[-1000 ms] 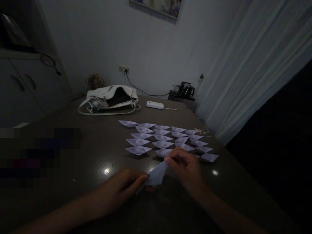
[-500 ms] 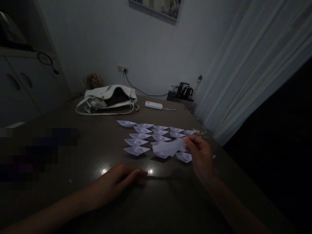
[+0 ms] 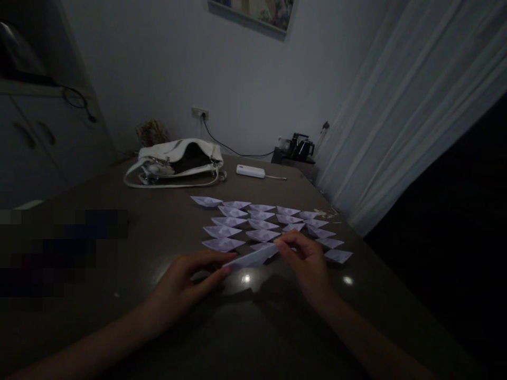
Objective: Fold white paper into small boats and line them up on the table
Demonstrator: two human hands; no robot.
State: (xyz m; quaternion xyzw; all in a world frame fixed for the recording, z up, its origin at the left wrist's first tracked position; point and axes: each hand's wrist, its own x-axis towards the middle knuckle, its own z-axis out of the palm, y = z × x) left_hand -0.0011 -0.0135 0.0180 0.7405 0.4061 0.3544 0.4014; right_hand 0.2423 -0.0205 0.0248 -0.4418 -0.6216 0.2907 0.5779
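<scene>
A folded sheet of white paper [image 3: 253, 258] is stretched between my two hands, above the dark table [image 3: 166, 338]. My left hand [image 3: 188, 279] pinches its left end between thumb and fingers. At the other end, my right hand [image 3: 303, 258] grips the paper between thumb and forefinger. Just beyond the hands, several white folded paper boats [image 3: 224, 244] stand in rows. Part of the nearest boats is hidden by the held paper and my right hand.
A white handbag [image 3: 180, 158] lies gaping at the table's far left. To its right is a white power bank [image 3: 250, 171] with a short cable. Behind them, a black kettle [image 3: 303, 149] stands on a small stand. A pale curtain [image 3: 380, 121] hangs along the right.
My right hand has brought the folded paper down and to the left, toward me. My left hand, earlier holding nothing visible, has risen slightly and taken the paper's left end.
</scene>
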